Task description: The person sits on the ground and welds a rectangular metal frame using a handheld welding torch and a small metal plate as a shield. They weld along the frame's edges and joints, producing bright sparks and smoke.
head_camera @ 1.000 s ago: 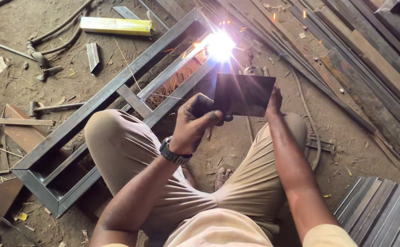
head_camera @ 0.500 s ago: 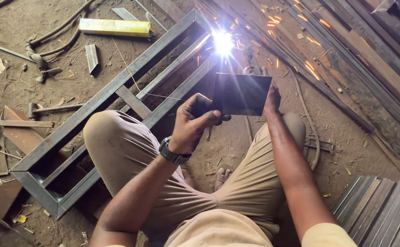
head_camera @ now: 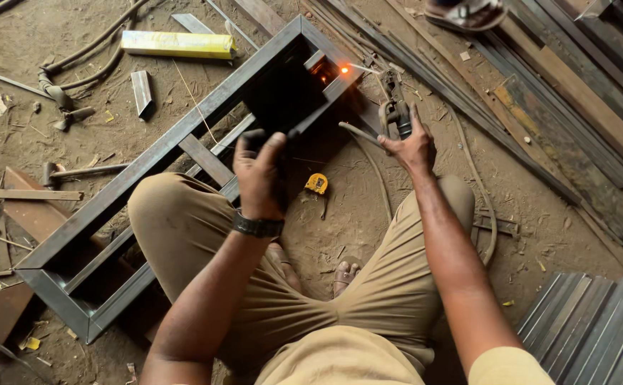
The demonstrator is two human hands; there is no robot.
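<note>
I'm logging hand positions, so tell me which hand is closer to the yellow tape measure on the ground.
Left. The left hand, gripping a dark welding shield, sits just left of the yellow tape measure. The right hand, holding the electrode holder, is farther off, up and to its right.

Light: soft, even daylight, bright all over the dirt floor.
Glow: a small orange hot spot [head_camera: 343, 69] shines on the grey steel frame [head_camera: 183, 135].
Shadows: faint, darkest inside the frame and under the legs.
Sharpness: clear in the middle, edges bend slightly.
Glare: the yellow box [head_camera: 177, 44] looks shiny.
</note>
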